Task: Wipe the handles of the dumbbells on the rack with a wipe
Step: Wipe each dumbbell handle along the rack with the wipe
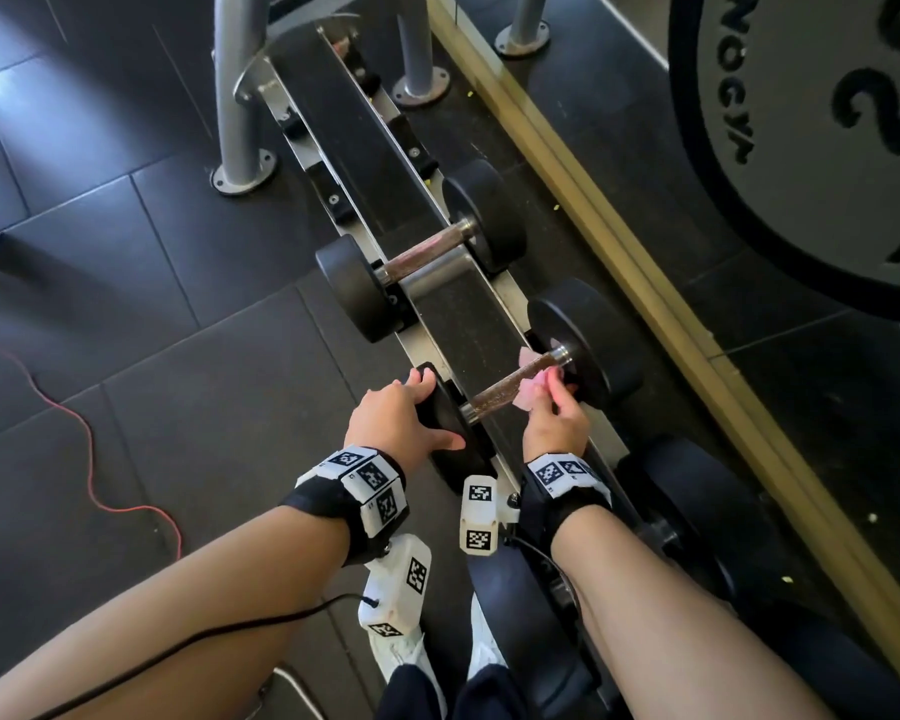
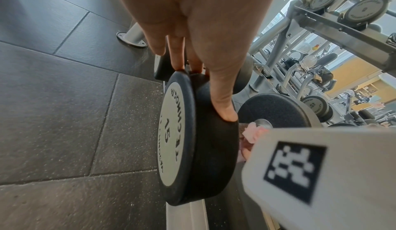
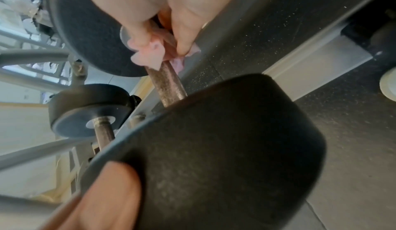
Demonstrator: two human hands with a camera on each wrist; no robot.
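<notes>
A black dumbbell lies across the low rack, its rusty-brown handle running between two round heads. My left hand grips the near head, marked 15, with fingers over its rim and the thumb on the side. My right hand pinches a pink wipe round the handle close to the far head. In the right wrist view the wipe bunches between thumb and fingers. A second dumbbell rests further along the rack.
A wooden-framed mirror runs along the right and reflects a large weight plate. Grey rack legs are bolted to the dark rubber floor. A red cable lies at the left. Larger dumbbell heads sit near my right forearm.
</notes>
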